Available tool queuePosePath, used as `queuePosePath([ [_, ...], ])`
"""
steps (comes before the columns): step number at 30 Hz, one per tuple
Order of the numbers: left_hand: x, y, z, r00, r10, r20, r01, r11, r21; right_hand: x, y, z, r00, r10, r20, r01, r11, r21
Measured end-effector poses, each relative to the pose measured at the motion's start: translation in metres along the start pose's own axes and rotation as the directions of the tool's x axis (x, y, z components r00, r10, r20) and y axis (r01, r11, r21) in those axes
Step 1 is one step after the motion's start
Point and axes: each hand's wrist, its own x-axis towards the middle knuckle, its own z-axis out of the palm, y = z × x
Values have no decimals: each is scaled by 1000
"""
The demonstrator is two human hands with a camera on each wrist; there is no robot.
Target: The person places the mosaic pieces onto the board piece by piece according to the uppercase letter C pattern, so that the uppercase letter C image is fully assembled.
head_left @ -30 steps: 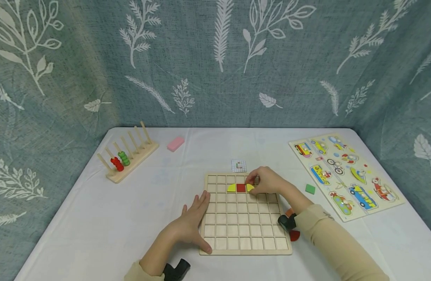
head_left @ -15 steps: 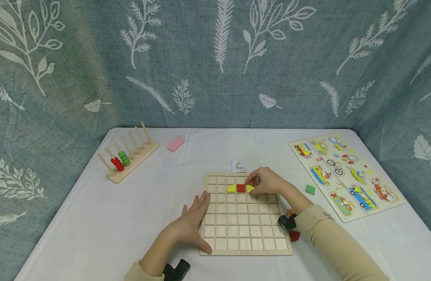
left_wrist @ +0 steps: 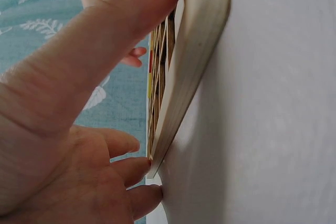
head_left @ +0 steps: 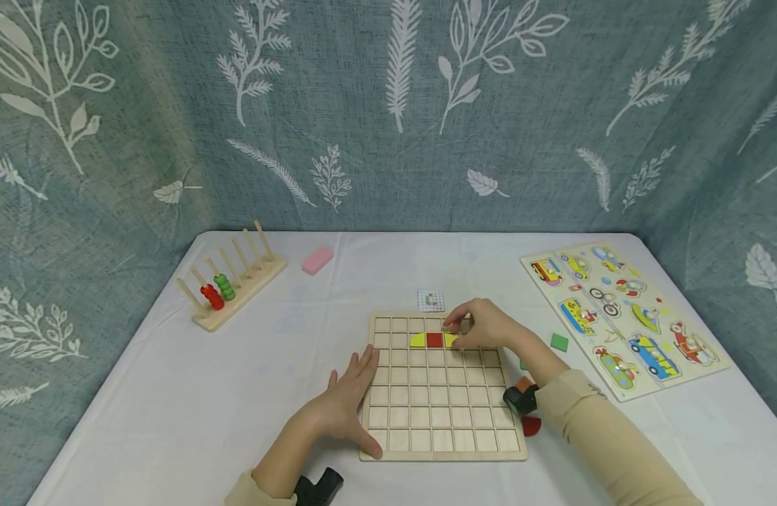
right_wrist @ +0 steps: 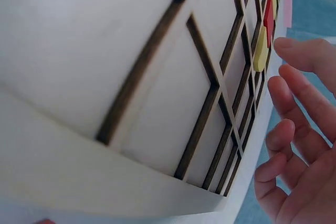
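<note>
A wooden grid board (head_left: 440, 414) lies flat on the white-covered table. In one upper row sit a yellow rounded piece (head_left: 418, 340), a red square (head_left: 434, 340) and a second yellow rounded piece (head_left: 450, 341), side by side. My right hand (head_left: 484, 325) is over the right yellow piece, its fingers loosely bent; in the right wrist view a gap shows between the thumb (right_wrist: 302, 53) and that piece (right_wrist: 260, 51). With fingers spread, my left hand (head_left: 339, 406) rests along the board's left edge, the thumb at the near corner.
A small pattern card (head_left: 431, 300) lies behind the board. Green (head_left: 559, 341), orange and dark red (head_left: 531, 425) pieces lie to the right, partly under the forearm. Farther out are a picture puzzle (head_left: 622, 316), a peg rack (head_left: 242, 292) with beads and a pink block (head_left: 316, 260).
My right hand has shifted slightly to the right, its fingers coming off the right yellow piece, which stays in the row. My left hand has not moved.
</note>
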Motion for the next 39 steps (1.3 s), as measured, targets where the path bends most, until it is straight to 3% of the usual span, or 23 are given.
queuePosePath([
  [14,1,-5,1,1000,3,-4,-3,1000,12,-10,10,-2,994,-101,-34,101,995,8],
  [39,2,-6,3,1000,-7,-4,7,1000,9,-50,42,-20,988,-43,-146,43,999,2],
])
